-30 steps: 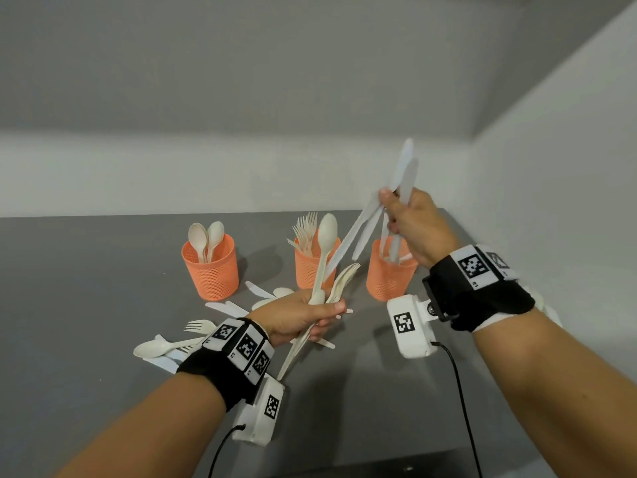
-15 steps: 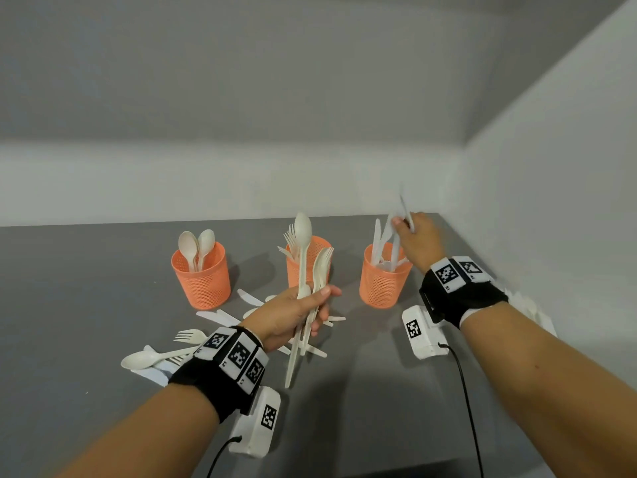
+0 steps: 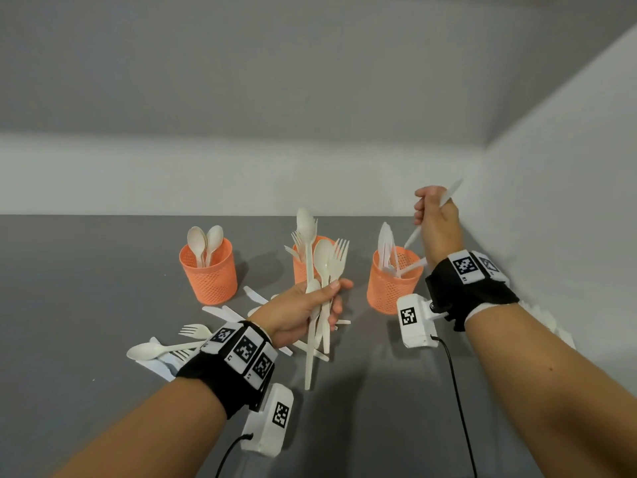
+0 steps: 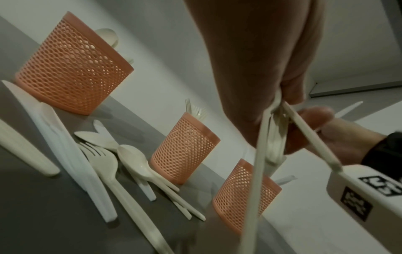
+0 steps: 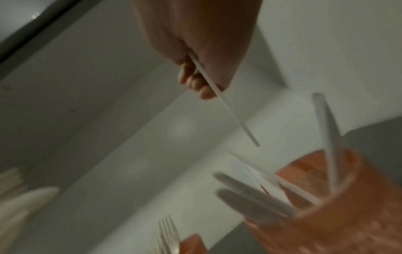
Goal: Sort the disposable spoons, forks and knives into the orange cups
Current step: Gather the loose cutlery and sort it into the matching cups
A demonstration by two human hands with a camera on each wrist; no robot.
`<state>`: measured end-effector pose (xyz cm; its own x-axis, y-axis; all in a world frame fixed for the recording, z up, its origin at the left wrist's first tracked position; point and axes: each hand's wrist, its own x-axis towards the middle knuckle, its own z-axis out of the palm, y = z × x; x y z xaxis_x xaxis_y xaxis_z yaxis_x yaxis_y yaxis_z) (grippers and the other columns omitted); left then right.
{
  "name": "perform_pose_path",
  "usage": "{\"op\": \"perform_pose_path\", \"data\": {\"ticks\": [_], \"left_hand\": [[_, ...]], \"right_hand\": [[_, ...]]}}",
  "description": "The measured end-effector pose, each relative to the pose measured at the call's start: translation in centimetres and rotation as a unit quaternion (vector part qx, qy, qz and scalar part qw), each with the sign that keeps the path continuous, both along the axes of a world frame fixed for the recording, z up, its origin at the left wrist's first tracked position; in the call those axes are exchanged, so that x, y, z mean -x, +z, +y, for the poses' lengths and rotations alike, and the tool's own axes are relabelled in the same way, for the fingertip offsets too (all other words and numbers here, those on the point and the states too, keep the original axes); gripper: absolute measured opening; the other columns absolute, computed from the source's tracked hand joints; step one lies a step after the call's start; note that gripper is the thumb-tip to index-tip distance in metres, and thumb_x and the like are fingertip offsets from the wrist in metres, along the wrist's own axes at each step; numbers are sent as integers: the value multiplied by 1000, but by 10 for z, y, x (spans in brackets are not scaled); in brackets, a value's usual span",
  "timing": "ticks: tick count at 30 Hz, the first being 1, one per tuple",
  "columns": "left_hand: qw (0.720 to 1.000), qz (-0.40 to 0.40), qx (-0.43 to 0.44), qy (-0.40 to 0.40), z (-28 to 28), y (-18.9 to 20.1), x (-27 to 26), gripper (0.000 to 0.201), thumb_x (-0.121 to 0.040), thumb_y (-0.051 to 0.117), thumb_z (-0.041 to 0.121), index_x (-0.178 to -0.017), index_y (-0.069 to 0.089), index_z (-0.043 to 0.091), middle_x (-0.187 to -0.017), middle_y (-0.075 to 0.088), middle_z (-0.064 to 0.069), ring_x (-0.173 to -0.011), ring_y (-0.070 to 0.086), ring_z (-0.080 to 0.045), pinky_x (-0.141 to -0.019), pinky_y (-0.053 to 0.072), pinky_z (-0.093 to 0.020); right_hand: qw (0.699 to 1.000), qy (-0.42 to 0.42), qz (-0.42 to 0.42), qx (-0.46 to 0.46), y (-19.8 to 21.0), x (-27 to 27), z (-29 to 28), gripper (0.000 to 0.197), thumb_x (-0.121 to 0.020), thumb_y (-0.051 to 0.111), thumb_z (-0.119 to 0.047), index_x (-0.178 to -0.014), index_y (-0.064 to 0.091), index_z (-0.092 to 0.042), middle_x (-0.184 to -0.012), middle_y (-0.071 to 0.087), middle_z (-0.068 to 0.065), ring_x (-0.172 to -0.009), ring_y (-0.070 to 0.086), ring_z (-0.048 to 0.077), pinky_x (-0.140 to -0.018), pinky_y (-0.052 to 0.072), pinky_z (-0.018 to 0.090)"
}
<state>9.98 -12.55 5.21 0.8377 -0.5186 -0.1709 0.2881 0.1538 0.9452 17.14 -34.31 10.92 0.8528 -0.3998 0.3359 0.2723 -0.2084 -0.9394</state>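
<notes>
Three orange mesh cups stand in a row: the left cup (image 3: 210,274) has spoons, the middle cup (image 3: 300,267) forks, the right cup (image 3: 391,288) knives. My left hand (image 3: 303,310) grips an upright bundle of spoons and forks (image 3: 322,270) in front of the middle cup. My right hand (image 3: 436,215) is raised above and right of the right cup and grips one white knife (image 3: 413,236), handle end angled down toward that cup. In the right wrist view the knife (image 5: 230,115) hangs over the knife cup (image 5: 339,197). Loose cutlery (image 3: 193,339) lies on the grey table.
The grey table (image 3: 86,305) meets a white wall behind and another white wall (image 3: 568,236) close on the right, just beyond my right hand. More loose spoons, forks and knives (image 4: 104,163) lie in front of the left and middle cups. Wrist camera cables trail toward me.
My right hand dropped most of its knives into the right cup, then rose again still holding one knife. My left hand turned its bundle upright and held its place.
</notes>
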Motion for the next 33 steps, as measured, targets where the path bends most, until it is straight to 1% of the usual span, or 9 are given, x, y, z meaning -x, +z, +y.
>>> {"op": "perform_pose_path", "data": {"ticks": [4,6,9,13,19,22,25,28,33], "left_hand": [[1000,10,14,11,-8,3,-1,19,-97,42,19,-95,59,9,-60,58,2,-50,53,-11,-56,50,-24],[999,17,24,20,-10,5,0,20,-98,41,18,-94,58,9,-60,61,1,-50,56,-12,-55,51,-24],[998,28,42,34,-12,7,-2,19,-98,42,17,-96,59,9,-65,66,-1,-54,62,-12,-58,54,-25],[997,37,61,41,-22,10,-1,18,-97,44,16,-101,60,11,-73,70,-3,-61,66,-13,-65,57,-28],[997,30,60,43,-19,8,5,21,-97,43,11,-103,63,7,-88,74,-8,-79,72,-21,-75,58,-38],[997,15,33,64,-2,2,1,23,-97,43,12,-107,63,7,-95,67,-10,-79,68,-20,-73,59,-36],[994,-7,-3,107,23,0,-7,21,-98,43,19,-97,62,9,-63,51,1,-48,46,-10,-50,49,-23],[993,-20,-2,118,47,1,-15,19,-97,46,22,-81,51,12,-53,38,3,-44,33,-8,-45,37,-20],[990,-60,-35,119,81,0,-26,21,-95,51,17,-76,42,15,-60,33,1,-46,34,-7,-47,39,-19]], "right_hand": [[986,49,132,88,-23,-2,-3,46,-93,49,-34,-134,37,-16,-122,48,6,-114,47,19,-97,38,31],[989,5,73,126,-23,4,-3,58,-91,55,-31,-140,29,-14,-132,37,7,-123,40,16,-96,32,23],[982,-20,-78,170,-11,22,11,42,-88,58,-24,-125,48,-8,-114,41,1,-106,46,11,-86,36,12],[971,159,5,180,-18,46,42,13,-86,63,-26,-95,64,-17,-91,55,2,-82,53,11,-70,39,5],[954,244,76,156,-21,54,57,14,-91,53,-17,-80,58,-23,-79,63,7,-78,60,26,-77,49,36],[971,197,54,125,-15,45,57,19,-94,49,-15,-77,54,-22,-67,52,-1,-63,49,12,-65,41,25],[992,107,-7,69,-5,32,67,23,-96,45,-14,-75,50,-22,-65,54,-2,-52,52,0,-55,44,16],[995,58,-52,69,-1,15,88,21,-96,44,-14,-77,51,-20,-72,59,-4,-58,57,-4,-62,50,16],[968,39,55,241,-27,-20,113,21,-93,48,-12,-81,55,4,-81,57,18,-78,54,30,-67,35,28]]}}
